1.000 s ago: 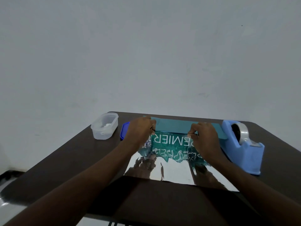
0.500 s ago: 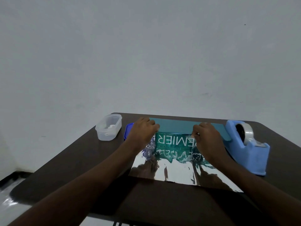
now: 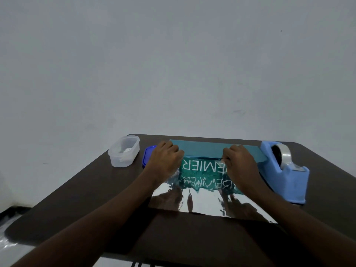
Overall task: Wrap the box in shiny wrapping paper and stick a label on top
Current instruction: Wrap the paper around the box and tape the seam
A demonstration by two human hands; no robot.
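A teal box (image 3: 204,149) with white lettering on its near side stands at the far end of a sheet of shiny silver wrapping paper (image 3: 208,203) on the dark table (image 3: 96,189). The paper mirrors the box's lettering and my arms. My left hand (image 3: 165,162) grips the box's left end with curled fingers. My right hand (image 3: 240,164) holds the right part of the box, thumb and fingers pinched at its upper front edge. No label is visible on the box.
A blue tape dispenser (image 3: 285,170) with a clear roll sits right of the box. A blue lid (image 3: 147,155) lies just left of my left hand, and a clear plastic tub (image 3: 124,154) with small items stands farther left. A plain wall rises behind.
My head view has shifted slightly. Both hands stay on the box's ends; the box and paper have barely moved.
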